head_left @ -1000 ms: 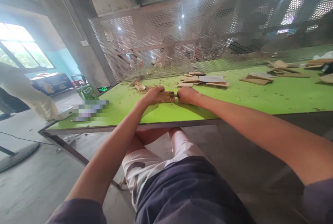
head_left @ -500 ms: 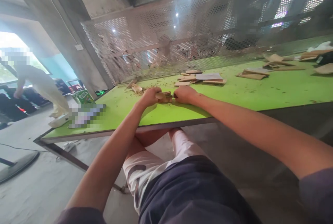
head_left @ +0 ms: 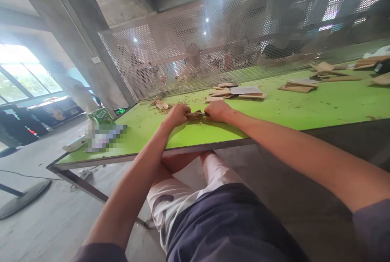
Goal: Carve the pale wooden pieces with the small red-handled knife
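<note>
My left hand is closed around one end of a small piece of wood, held just above the green tabletop. At the wood's other end my right hand is closed on a thin carving tool. Only a short bit of the tool's metal shows, against the wood; its handle is hidden in my fist. Wood shavings are scattered on the table beyond my left hand, near a pale wood scrap.
Flat wooden pieces and a grey sheet lie behind my hands. More wooden pieces are to the right. A green box stands at the left corner. Perforated metal mesh runs along the back. Another person is far left.
The wood piece has turned in my left hand, so its pale broad face no longer shows. At the far left, the other person has moved away from the table corner.
</note>
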### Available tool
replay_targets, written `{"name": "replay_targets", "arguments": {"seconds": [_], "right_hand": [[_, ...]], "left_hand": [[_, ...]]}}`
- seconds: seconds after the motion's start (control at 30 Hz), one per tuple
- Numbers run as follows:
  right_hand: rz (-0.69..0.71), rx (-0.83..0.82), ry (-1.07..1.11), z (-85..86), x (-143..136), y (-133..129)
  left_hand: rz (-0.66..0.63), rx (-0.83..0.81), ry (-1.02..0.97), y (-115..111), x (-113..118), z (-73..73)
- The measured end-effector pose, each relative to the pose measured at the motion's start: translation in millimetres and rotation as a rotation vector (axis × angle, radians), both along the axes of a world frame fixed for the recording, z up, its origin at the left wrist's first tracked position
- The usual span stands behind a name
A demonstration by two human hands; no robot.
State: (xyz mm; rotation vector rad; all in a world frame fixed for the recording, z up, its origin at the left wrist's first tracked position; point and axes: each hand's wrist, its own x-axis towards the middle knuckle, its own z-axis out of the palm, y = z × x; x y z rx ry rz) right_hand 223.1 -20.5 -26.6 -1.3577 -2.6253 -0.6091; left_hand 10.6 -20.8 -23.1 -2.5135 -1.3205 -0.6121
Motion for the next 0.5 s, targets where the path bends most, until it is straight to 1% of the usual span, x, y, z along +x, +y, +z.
{"name": "replay_targets", "arguments": {"seconds": [0.13,0.3,0.5], "right_hand": [[-0.013,0.002,0.012,-0.4,1.8,-1.7],[-0.046,0.032,0.039,-1.8,3.6,-2.5],[-0.090,0.074,0.091,-3.2,3.2,2.1]], "left_hand": [[0.002,0.000,0.007,0.8,0.1,0.9],[-0.008,-0.024,0.062,0.5,0.2,2.8],[0.046,0.007,0.064,-1.9,1.6,4.0]]}}
